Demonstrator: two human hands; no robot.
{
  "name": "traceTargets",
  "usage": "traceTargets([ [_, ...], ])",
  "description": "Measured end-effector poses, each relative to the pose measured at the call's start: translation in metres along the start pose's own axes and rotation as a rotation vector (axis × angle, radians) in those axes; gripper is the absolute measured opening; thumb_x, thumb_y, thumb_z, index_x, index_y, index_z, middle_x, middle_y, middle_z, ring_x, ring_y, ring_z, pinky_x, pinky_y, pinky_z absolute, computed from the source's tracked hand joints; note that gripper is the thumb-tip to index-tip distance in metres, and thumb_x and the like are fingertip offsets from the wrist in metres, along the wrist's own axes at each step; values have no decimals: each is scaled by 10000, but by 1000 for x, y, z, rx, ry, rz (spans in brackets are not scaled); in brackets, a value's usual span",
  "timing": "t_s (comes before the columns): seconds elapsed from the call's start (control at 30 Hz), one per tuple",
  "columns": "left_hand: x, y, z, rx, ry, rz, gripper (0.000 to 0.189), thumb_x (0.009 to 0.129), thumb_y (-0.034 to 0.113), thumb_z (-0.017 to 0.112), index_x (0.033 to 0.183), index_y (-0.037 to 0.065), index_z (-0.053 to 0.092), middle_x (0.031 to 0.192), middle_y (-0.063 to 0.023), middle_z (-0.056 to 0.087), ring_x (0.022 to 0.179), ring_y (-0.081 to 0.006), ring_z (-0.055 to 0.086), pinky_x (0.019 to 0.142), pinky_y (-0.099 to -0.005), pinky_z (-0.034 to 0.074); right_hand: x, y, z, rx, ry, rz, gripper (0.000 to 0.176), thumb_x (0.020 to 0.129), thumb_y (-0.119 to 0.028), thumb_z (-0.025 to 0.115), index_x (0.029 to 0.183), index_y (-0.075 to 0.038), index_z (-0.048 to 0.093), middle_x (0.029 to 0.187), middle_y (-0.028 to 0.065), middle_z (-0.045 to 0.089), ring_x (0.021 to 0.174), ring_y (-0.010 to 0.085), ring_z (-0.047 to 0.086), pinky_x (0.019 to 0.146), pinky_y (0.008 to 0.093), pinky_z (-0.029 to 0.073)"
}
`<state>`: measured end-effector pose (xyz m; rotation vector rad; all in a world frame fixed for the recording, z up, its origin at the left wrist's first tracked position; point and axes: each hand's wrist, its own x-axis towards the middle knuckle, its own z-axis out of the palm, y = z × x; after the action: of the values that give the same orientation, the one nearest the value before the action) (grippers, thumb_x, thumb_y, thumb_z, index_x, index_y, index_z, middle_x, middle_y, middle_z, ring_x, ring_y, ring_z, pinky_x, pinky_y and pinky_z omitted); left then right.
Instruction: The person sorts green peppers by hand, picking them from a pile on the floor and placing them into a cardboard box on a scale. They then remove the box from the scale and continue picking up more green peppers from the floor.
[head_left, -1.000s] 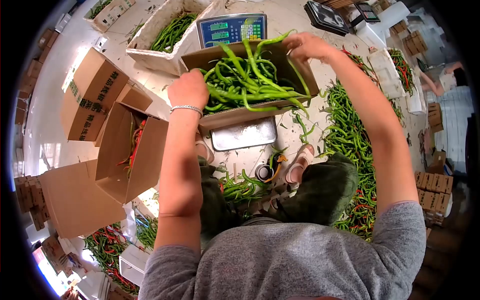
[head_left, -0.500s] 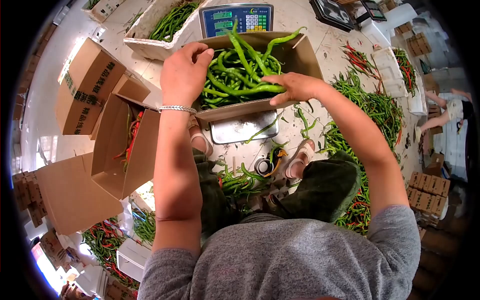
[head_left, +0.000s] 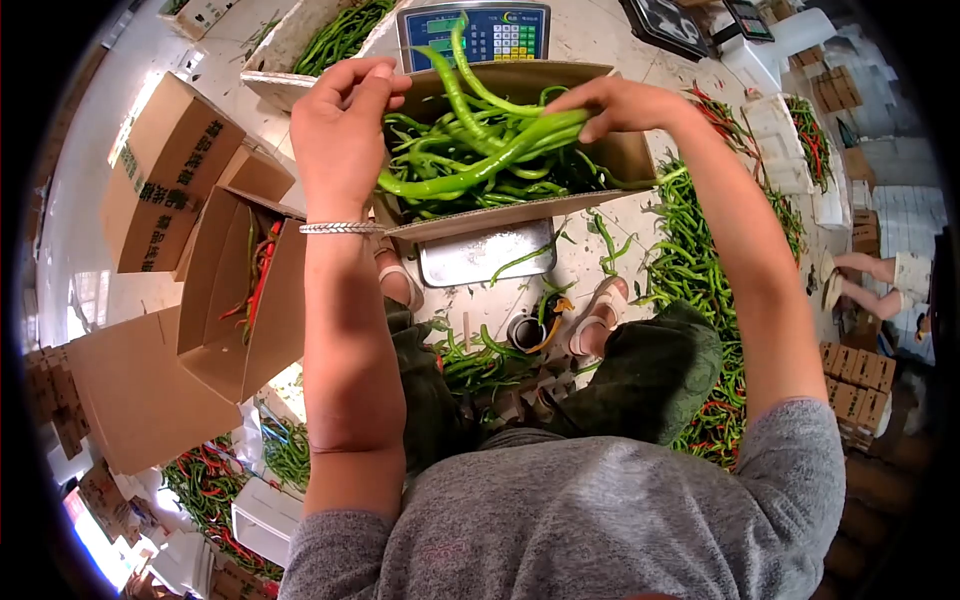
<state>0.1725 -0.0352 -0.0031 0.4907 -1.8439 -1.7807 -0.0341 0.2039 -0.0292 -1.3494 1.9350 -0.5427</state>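
Above box (head_left: 470,222), right hand (head_left: 620,105) now raised, grip holding peppers (head_left: 470,170), left hand (head_left: 340,125) grip unclear

Your left hand (head_left: 340,125) up at 11 o'clock, back of it facing you, fingers drawn together against the thumb, forearm running straight up, your right hand (head_left: 622,103) at 1 o'clock, fingers pinched closed, arm stretched nearly straight.

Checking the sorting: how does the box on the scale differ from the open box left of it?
The box on the scale is heaped with green peppers; the left box holds a few, some red. The first sits raised, the second on the floor. Both are cardboard.
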Motion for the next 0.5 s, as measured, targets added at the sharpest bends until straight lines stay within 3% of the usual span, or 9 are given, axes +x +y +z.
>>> traceTargets([
  [0.07, 0, -2, -1, -10, -18, -14, 202, 876, 188, 573, 994, 41, 647, 870, -57, 677, 767, -88, 611, 666, -201, 421, 9, 18, 2, -642, -170, 385, 438, 712, -51, 673, 1140, -81, 583, 1086, 72, 586, 950, 167, 559, 831, 291, 453],
  [0.17, 1, 0, -2, -56, 13, -20, 193, 879, 170, 563, 1000, 45, 646, 878, -59, 677, 773, -89, 615, 671, -199, 421, 21, 33, -14, -181, -23, 321, 355, 746, -104, 669, 1089, -64, 585, 1059, 78, 591, 954, 179, 562, 834, 304, 451],
  [0.27, 0, 6, 1, -86, 48, -40, 189, 875, 130, 553, 999, 12, 634, 875, -79, 674, 771, -107, 621, 648, -193, 435, 42, -1, -13, -98, 216, 160, 298, 787, -187, 651, 1046, -53, 587, 1038, 88, 590, 946, 199, 565, 822, 314, 455],
  [0.33, 2, 7, 2, -162, 64, -41, 183, 873, 104, 543, 982, -18, 624, 862, -98, 670, 740, -122, 622, 621, -186, 443, 67, -12, 1, -198, 206, 92, 353, 830, -315, 608, 1068, -56, 582, 1067, 121, 588, 980, 240, 563, 848, 338, 448],
  [0.37, 1, 7, 3, -196, 60, -42, 190, 872, 115, 548, 993, -12, 621, 872, -101, 672, 744, -123, 626, 627, -189, 450, 84, -10, 16, -323, 227, 42, 476, 831, -426, 575, 1144, -68, 550, 1134, 150, 573, 1057, 273, 542, 900, 371, 422],
  [0.43, 3, 3, 3, -209, 39, -54, 197, 877, 113, 548, 1012, -15, 611, 877, -106, 671, 760, -122, 627, 631, -185, 454, 122, 13, 56, -234, 360, -135, 636, 801, -531, 557, 1223, -59, 493, 1197, 186, 537, 1123, 315, 503, 938, 398, 394],
  [0.5, 4, 0, 5, -222, 15, -60, 203, 884, 111, 544, 1029, -18, 605, 887, -109, 669, 765, -124, 627, 634, -185, 457, 132, -30, 86, -306, 306, 246, 565, 756, -462, 621, 1128, -47, 531, 1115, 186, 575, 1059, 350, 532, 896, 415, 418],
])
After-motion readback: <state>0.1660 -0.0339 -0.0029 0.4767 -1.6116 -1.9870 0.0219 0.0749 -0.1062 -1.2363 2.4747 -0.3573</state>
